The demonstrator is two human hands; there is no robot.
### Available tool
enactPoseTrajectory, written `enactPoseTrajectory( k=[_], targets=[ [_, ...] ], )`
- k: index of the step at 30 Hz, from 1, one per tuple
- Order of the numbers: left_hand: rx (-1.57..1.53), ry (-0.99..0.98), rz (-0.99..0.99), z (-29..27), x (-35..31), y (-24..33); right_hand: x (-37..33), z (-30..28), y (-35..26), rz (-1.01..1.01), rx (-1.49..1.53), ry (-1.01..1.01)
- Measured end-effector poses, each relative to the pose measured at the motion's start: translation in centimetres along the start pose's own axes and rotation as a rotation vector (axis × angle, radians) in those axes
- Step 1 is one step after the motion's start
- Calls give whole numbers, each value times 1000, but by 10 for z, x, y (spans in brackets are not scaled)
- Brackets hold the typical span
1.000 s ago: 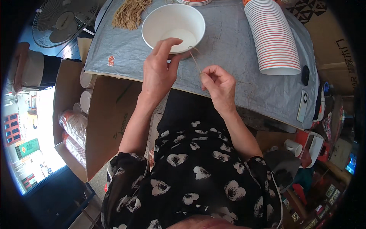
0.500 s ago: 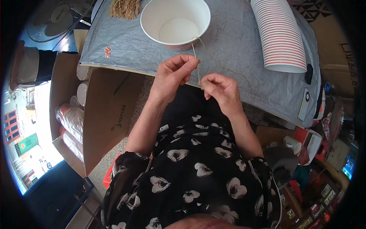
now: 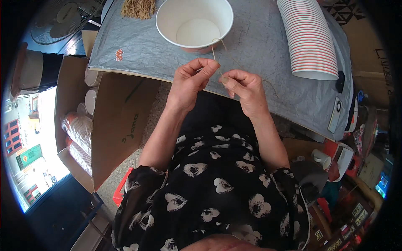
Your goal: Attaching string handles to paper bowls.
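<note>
On a table covered with a creased grey sheet [image 3: 138,46], a round white bowl [image 3: 194,25] with a reddish lower outside stands near the front edge, and a thin tan string [image 3: 213,53] runs from its near rim to the hands. The left hand [image 3: 190,81] has thumb and forefinger pinched on the string; just beside it, the right hand [image 3: 249,90] has its fingertips closed on the string lower down. To the right lies a long nested stack of white bowls with orange-red edges [image 3: 310,39]; a frayed tan fibre bundle [image 3: 138,8] lies at the far left. Left of the table stand an open brown cardboard box [image 3: 121,121] holding plastic-wrapped stacks [image 3: 78,131] and a dark round fan [image 3: 65,19]; a white mug [image 3: 321,159] sits low on the right. The top border cuts off the far sides of the bowl, stack and bundle. Whether the string pierces the rim or only hooks over it is hard to make out, and the fingers hide its gripped parts
</note>
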State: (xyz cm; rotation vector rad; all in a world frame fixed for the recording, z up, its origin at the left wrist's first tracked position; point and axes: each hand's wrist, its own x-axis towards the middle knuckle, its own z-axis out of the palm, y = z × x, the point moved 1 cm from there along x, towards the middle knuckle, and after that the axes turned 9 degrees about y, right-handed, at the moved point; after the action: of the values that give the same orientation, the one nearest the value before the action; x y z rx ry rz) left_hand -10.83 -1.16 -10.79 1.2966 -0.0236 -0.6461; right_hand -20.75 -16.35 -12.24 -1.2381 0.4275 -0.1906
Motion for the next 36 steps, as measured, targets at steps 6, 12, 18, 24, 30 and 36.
enactPoseTrajectory(
  k=[6,12,18,24,30,36],
  targets=[
    [328,52,311,-2,-1,5,-12,-3,0,-74,-40,150],
    [1230,146,1229,24,-7,68,-20,-2,-10,-199,-203,116],
    [1593,-37,1279,43,19,79,-26,3,-26,-261,-319,130],
    [947,-148,1043,31,36,81,-26,-8,-53,-372,-337,172],
    [577,-238,551,26,35,106,-13,-9,-88,-394,-409,57],
    [505,-218,799,27,39,112,4,0,-114,-564,-596,36]
  ],
)
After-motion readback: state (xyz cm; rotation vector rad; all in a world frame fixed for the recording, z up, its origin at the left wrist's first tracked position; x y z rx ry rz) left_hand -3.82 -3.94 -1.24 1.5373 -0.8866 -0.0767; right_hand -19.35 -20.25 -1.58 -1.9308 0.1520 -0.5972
